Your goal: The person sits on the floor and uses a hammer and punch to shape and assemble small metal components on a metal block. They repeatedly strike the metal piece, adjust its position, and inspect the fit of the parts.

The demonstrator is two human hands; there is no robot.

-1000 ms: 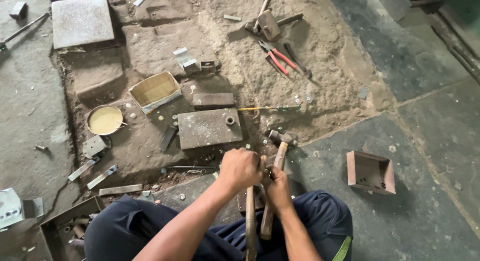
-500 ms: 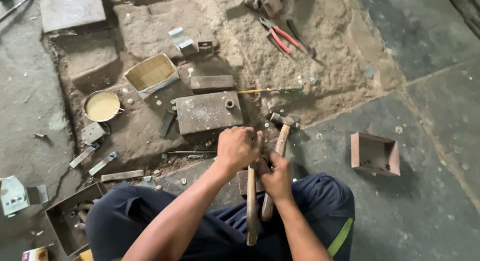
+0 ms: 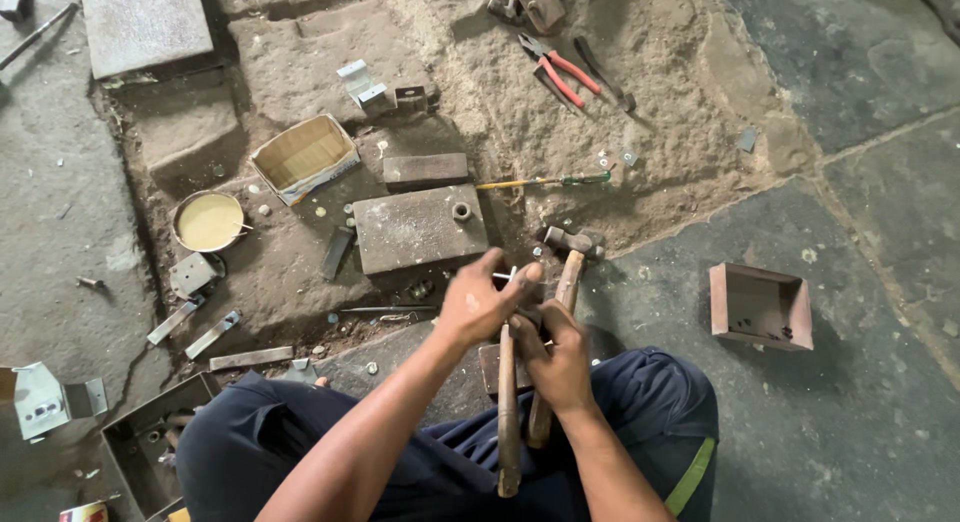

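I sit on the floor in dark blue trousers with both hands between my knees. My left hand is blurred and pinches a small thin metal piece near its fingertips. My right hand is closed around a small metal part, right above two wooden handles. One handle belongs to a hammer whose steel head lies on the floor just ahead of my hands. The second wooden handle runs back over my lap. A flat metal block with a nut on it lies just beyond my hands.
Red-handled pliers and a screwdriver lie on the sandy patch. An open cardboard box, a round tin of yellow paste and metal brackets sit to the left. A rusty open metal box stands to the right.
My left hand has lifted and shifted slightly right with the small piece, now blurred by motion. The view has drifted a little; my right hand stays on the part.
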